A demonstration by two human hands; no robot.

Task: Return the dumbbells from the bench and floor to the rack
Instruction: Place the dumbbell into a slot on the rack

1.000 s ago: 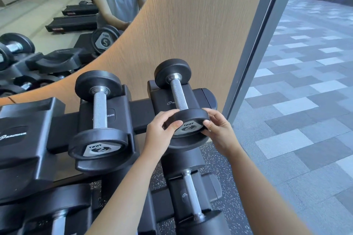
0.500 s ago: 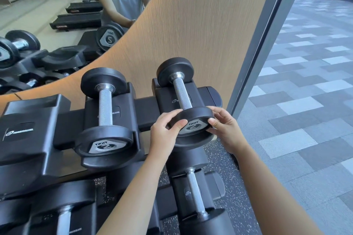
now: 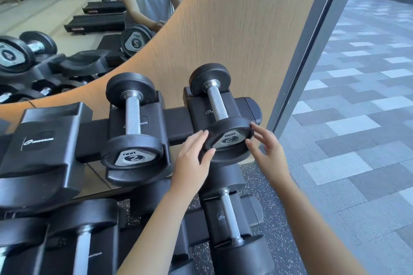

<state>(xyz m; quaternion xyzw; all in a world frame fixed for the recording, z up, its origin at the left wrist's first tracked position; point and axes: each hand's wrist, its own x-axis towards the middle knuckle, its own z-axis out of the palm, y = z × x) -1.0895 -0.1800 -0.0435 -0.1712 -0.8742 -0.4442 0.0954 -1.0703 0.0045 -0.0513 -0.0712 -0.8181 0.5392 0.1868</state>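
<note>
A black dumbbell marked 2 (image 3: 218,105) lies in the right cradle on the top row of the black rack (image 3: 178,121). My left hand (image 3: 192,156) is at the left rim of its near head, fingers spread, thumb just touching the rim. At the right of that head my right hand (image 3: 268,149) hovers with fingers apart, barely off the rubber. Neither hand grips it. A second dumbbell marked 2 (image 3: 133,116) rests in the cradle to the left.
An empty cradle (image 3: 42,140) sits further left on the top row. The lower row holds bigger dumbbells (image 3: 231,219). A wood-panelled wall (image 3: 245,29) with a mirror (image 3: 67,6) stands behind the rack; a glass wall (image 3: 312,51) closes the right side.
Both hands were closed on the near head of the right dumbbell; now the fingers have opened and drawn slightly off it. The dumbbell stays settled in its cradle.
</note>
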